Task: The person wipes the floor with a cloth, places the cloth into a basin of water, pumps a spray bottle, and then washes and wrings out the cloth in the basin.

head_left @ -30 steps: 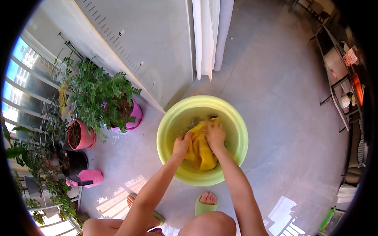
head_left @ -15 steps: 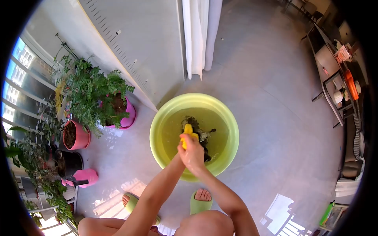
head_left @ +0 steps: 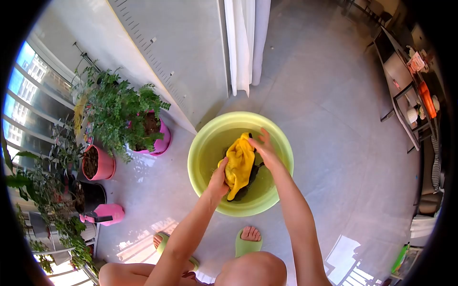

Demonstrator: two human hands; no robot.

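Observation:
A wet yellow cloth (head_left: 240,164) with dark edging hangs spread out over a light green basin (head_left: 193,164) of water. My left hand (head_left: 219,180) grips its left side, fingers closed on the fabric. At the upper right edge of the cloth is my right hand (head_left: 266,148), with fingers apart and the thumb side close to the fabric; whether it touches is hard to make out. Dark wet fabric (head_left: 243,193) lies in the water beneath, mostly hidden by the yellow cloth.
Potted plants (head_left: 117,105) and a pink watering can (head_left: 109,214) stand on the left. A white curtain (head_left: 241,47) hangs beyond the basin. My green slippers (head_left: 245,245) are just in front of it. A table with items (head_left: 403,105) stands far right.
The yellow cloth was bunched tightly between both hands; now it is opened out. My hands have separated, the right one moving up and to the right.

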